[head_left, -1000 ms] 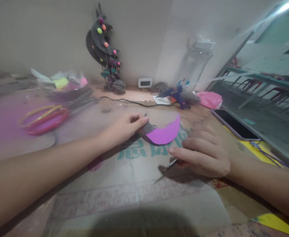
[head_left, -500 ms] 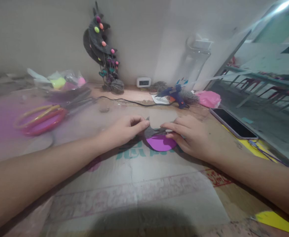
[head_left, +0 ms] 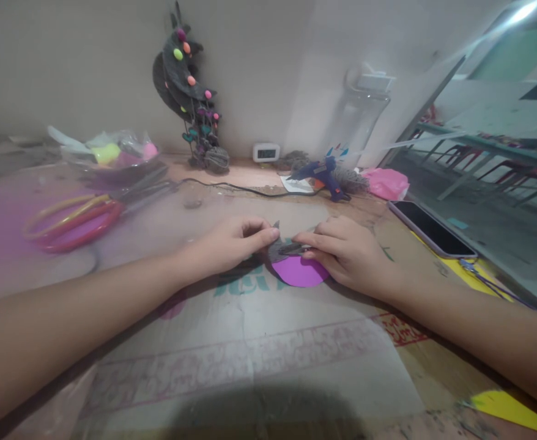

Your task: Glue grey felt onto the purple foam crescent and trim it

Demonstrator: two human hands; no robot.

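Observation:
Near the middle of the table, my left hand [head_left: 250,238] pinches the edge of a grey, cloth-like piece [head_left: 275,247] between thumb and fingers, with a pointed tip standing up beside the thumb. From the right, my right hand [head_left: 342,253] is closed, thumb and forefinger pinching a slim dark thing [head_left: 292,249] that lies against the grey piece. Its kind is hard to make out, as the fingers cover one end. Just below both is a purple, round-edged sheet [head_left: 300,272], its right edge partly under my right fingers and its upper part hidden by the grey piece.
Red-and-yellow-handled scissors [head_left: 80,223] lie left. At the back stand a grey moon-shaped decoration [head_left: 174,79], a small digital clock [head_left: 266,152] and a blue glue gun [head_left: 323,174] with a black cord. A phone [head_left: 433,229] lies right, near a pink bag [head_left: 385,183].
My right fingers have shifted slightly left with the slim dark thing, closer to my left thumb. The purple sheet sits a little lower and shows more. My left hand has barely moved.

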